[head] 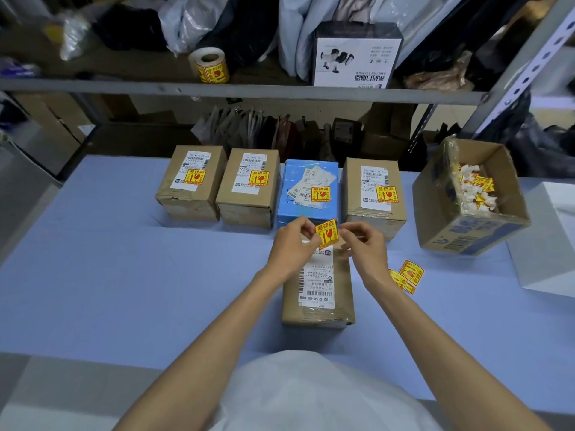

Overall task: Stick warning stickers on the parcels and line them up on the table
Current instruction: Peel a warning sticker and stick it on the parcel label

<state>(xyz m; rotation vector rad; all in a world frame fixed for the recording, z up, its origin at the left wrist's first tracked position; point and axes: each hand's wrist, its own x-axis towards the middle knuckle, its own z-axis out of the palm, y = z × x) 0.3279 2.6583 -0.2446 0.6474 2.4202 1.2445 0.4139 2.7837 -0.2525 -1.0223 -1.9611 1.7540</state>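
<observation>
Both the left hand point(291, 244) and right hand point(365, 245) pinch a yellow warning sticker point(326, 234) above the brown parcel point(317, 293) mid-tabletop.

Parcel row point(277, 188) ahead; left tabletop point(109, 275) open

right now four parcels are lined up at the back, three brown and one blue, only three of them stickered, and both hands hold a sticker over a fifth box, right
Not quite: the head view shows all four stickered, the three brown parcels and the blue parcel. The rest holds: left hand and right hand pinch a sticker over the fifth parcel.
</observation>
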